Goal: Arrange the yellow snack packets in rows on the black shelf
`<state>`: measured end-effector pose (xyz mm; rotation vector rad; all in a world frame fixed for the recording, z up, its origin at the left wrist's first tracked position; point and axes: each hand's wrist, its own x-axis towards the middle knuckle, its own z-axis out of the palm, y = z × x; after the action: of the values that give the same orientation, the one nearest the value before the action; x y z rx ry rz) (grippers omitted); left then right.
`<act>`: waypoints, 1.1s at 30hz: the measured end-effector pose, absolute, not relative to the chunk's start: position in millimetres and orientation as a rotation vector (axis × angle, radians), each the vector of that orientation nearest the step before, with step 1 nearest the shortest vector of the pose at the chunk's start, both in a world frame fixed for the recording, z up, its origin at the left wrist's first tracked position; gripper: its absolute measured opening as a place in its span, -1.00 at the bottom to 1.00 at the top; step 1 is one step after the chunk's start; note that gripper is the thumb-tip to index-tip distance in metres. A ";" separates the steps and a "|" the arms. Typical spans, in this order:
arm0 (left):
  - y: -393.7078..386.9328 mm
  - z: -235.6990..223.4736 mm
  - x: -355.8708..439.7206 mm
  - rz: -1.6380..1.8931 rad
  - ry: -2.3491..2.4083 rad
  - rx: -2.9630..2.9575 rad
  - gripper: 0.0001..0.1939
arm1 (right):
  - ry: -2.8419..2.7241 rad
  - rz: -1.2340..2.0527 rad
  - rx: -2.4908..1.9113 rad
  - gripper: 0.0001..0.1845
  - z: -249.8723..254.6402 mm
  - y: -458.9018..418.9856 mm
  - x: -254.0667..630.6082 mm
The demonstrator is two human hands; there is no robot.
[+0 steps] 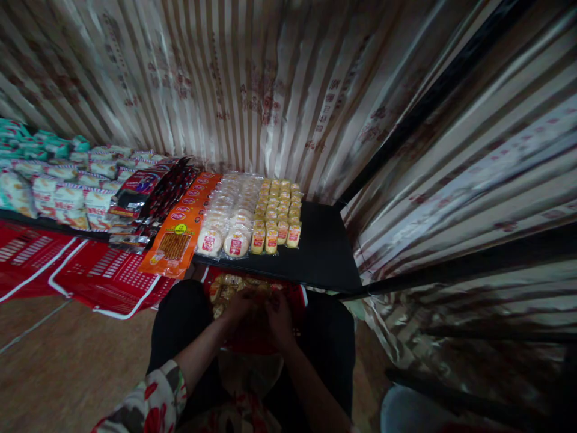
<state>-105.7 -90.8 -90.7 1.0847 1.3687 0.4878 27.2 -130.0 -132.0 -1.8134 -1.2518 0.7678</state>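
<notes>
Left hand (pixel 242 302) and right hand (pixel 277 308) curled close together over wrapped snacks (pixel 225 291) in red basket (pixel 298 302), below counter's (pixel 322 249) front edge; too dim to tell grip. Yellow packets (pixel 278 210) stood on counter.

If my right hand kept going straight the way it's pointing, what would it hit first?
Your right hand would probably meet small yellowish packets in the red plastic basket, though depth is unclear.

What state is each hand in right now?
Left hand: at the wrapped snacks in the red basket; open or closed, can't tell.
Right hand: beside it, over the same basket; too dark to tell its grip.
</notes>
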 end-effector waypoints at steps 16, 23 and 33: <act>-76.6 -1.1 -117.9 0.245 1.066 2.096 -0.74 | -2.053 0.897 -1.744 -0.58 -15.1 -127.1 52.2; -65.4 27.8 -91.4 0.619 1.185 2.130 -0.62 | -1.618 0.914 -1.605 -0.70 -11.7 -112.6 72.4; -70.4 12.0 -43.1 0.954 1.272 1.985 -0.60 | -1.115 0.577 -1.756 -0.52 -24.0 -50.7 93.6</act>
<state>-43.1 -70.4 12.0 1.9850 1.2716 0.9535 93.6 -50.7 -24.0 -1.7559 -1.1149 0.5767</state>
